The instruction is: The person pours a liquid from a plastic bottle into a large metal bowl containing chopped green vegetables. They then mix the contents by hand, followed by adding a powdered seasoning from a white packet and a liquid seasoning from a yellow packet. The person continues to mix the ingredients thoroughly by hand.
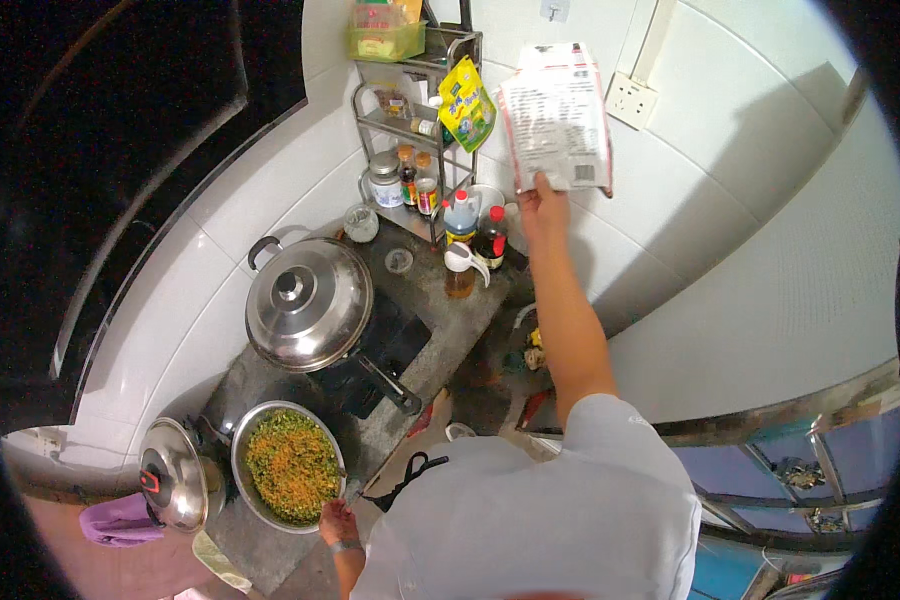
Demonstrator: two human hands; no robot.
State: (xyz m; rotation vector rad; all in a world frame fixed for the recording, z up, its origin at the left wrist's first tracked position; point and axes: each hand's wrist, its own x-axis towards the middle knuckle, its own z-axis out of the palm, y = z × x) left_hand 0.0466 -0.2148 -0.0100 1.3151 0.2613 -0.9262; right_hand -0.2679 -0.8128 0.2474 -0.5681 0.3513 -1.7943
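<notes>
My right hand (544,206) reaches up along the tiled wall and grips the lower edge of a white printed packet (559,124) with a red border. The thumb lies over its front, and the fingers behind are mostly hidden. Low on the left, my left hand (338,523) holds the near rim of a round metal bowl (238,466). A chopped green and orange food mixture (292,465) fills the bowl, which sits on the dark counter (270,555).
A lidded pan (307,307) stands on the stove, its handle (390,386) pointing towards me. Left of the bowl is a lidded pot (176,476). A metal rack (401,124) carries jars, bottles and a yellow packet (466,105). An oil pourer (460,274) and sauce bottles (491,240) stand below.
</notes>
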